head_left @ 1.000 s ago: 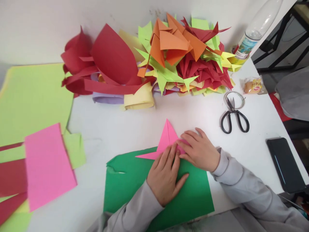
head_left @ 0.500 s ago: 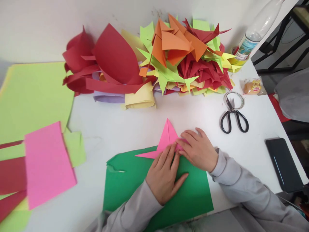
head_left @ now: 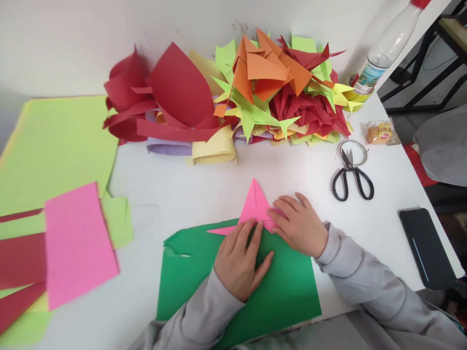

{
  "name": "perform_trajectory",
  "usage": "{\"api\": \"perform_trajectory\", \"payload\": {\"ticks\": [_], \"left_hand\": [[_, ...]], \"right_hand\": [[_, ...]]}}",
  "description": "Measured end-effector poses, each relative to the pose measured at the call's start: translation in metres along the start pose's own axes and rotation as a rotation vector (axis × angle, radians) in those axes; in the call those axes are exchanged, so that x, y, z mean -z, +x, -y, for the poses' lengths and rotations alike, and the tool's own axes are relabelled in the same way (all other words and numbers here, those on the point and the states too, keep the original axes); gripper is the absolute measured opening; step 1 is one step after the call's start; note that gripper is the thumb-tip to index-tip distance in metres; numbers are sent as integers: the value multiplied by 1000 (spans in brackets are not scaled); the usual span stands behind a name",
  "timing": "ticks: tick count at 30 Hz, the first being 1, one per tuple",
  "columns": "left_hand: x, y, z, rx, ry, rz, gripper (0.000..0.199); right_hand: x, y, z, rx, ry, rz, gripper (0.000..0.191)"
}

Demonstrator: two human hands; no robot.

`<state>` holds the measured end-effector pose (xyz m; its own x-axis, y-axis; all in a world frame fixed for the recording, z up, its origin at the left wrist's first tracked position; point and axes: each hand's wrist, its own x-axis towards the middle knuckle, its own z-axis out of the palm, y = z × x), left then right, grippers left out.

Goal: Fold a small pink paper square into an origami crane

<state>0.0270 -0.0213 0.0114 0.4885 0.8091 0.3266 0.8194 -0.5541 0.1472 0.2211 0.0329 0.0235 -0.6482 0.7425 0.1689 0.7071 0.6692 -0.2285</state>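
Observation:
A folded pink paper (head_left: 254, 203) with a tall point at the back and a narrow point at the left lies over the far edge of a green sheet (head_left: 197, 287). My left hand (head_left: 242, 260) rests palm down on the green sheet, fingers spread and fingertips on the near edge of the pink paper. On the right part of the pink paper lies my right hand (head_left: 301, 224), its fingers apart and pressing from above. The right corner of the paper is partly hidden under it.
Folded coloured papers (head_left: 270, 87) are heaped along the wall. Scissors (head_left: 349, 167) overlap a tape ring (head_left: 361, 151) at the right, near a wrapped snack (head_left: 380, 132), a bottle (head_left: 379, 58) and a phone (head_left: 427, 248). A pink sheet (head_left: 80, 245) lies left on other sheets.
My left hand has slid a little left and toward me, uncovering more of the middle of the pink paper. My right hand stays nearly in place. The view has shifted slightly.

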Motion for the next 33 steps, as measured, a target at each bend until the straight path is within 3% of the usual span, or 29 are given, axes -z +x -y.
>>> {"api": "perform_trajectory", "payload": {"ticks": [7, 20, 27, 33], "left_hand": [[1, 4, 3, -7, 15, 3, 46], [-6, -2, -4, -110, -18, -48, 63], [-7, -1, 0, -162, -33, 38, 57], [-5, -3, 3, -135, -113, 103, 48]], "right_hand": [[-2, -1, 4, 7, -35, 4, 38], [2, -2, 7, -25, 20, 46, 49], [1, -4, 12, -45, 6, 75, 54], [-6, -11, 12, -75, 3, 82, 70]]}}
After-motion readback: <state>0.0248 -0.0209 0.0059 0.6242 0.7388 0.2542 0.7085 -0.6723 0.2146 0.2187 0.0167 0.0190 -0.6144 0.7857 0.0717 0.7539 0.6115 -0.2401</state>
